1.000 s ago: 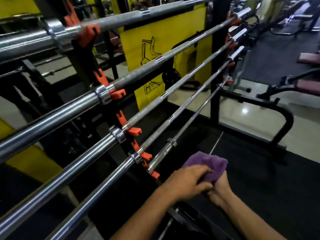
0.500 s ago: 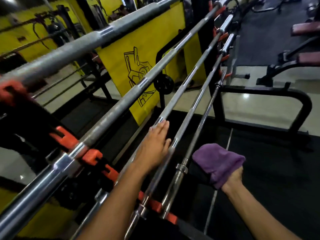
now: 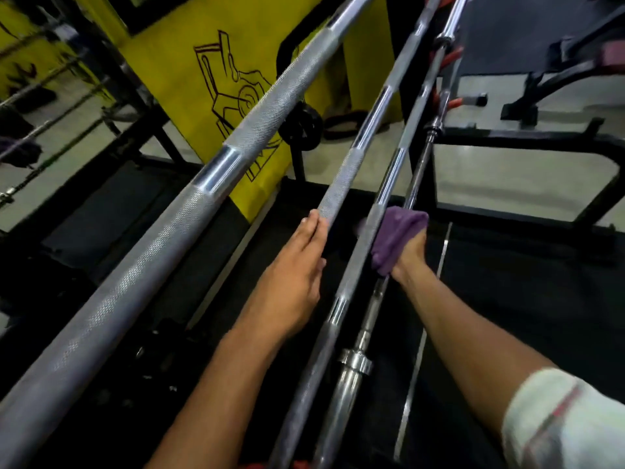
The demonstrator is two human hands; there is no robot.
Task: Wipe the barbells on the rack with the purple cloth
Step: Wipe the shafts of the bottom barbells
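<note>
A purple cloth (image 3: 394,236) is wrapped round the lowest barbell (image 3: 351,374) on the rack, gripped by the right hand (image 3: 411,255), likely to rub it. The left hand (image 3: 294,282), fingers straight, rests on a higher barbell (image 3: 341,184), seemingly for balance.

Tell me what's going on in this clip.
A person is cleaning barbells on a gym rack. The right hand holds a purple cloth wrapped over the lowest, thinnest bar. The left hand rests on the second bar from the top, fingers straight along it. The top bar is untouched.
</note>
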